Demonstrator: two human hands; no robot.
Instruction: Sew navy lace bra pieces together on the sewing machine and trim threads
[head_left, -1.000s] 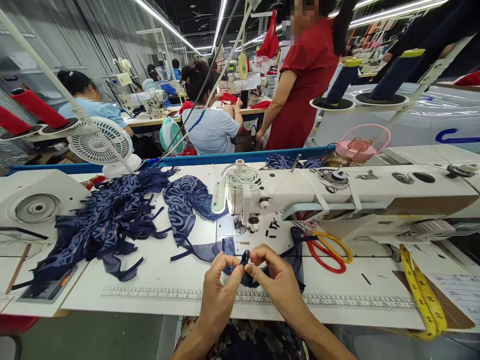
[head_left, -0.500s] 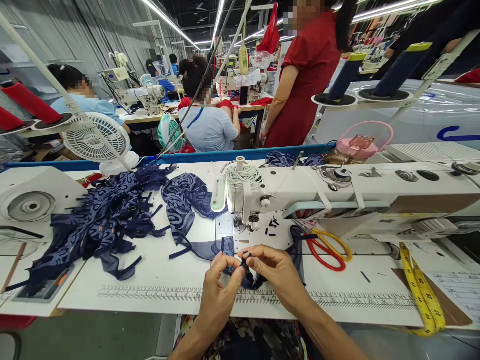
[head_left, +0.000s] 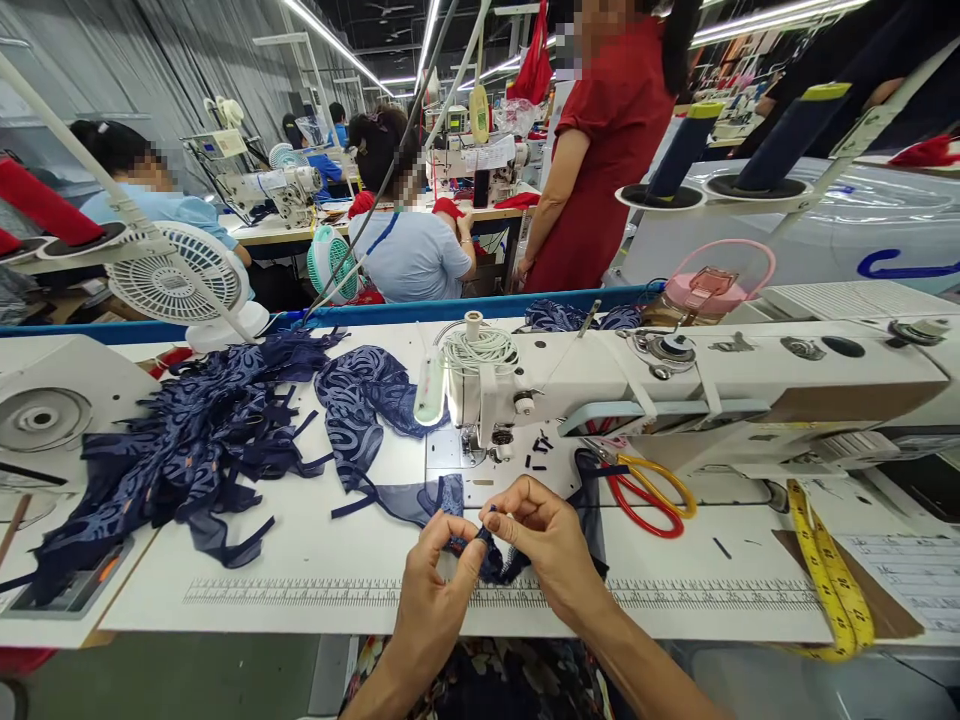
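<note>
My left hand (head_left: 442, 575) and my right hand (head_left: 551, 550) meet at the front of the sewing table, fingertips pinched on a small navy fabric strap. The strap belongs to a navy lace garment piece (head_left: 493, 562) that hangs below my fingers onto the table. Its sheer part (head_left: 401, 500) spreads left, joined to a patterned lace piece (head_left: 352, 425) lying left of the needle. Just beyond my hands stands the sewing machine's needle area (head_left: 476, 440). Which bit of the strap each finger grips is partly hidden.
A heap of navy lace pieces (head_left: 195, 440) covers the left side. Scissors (head_left: 645, 490) with red and yellow handles lie right, near small dark scraps (head_left: 538, 445). A yellow tape measure (head_left: 832, 580) drapes over the front edge. People sit and stand beyond the table.
My fingertips have shifted on the strap, and my right hand has rolled a little upward with its fingers more curled. The view has moved slightly; the garment stays in place.
</note>
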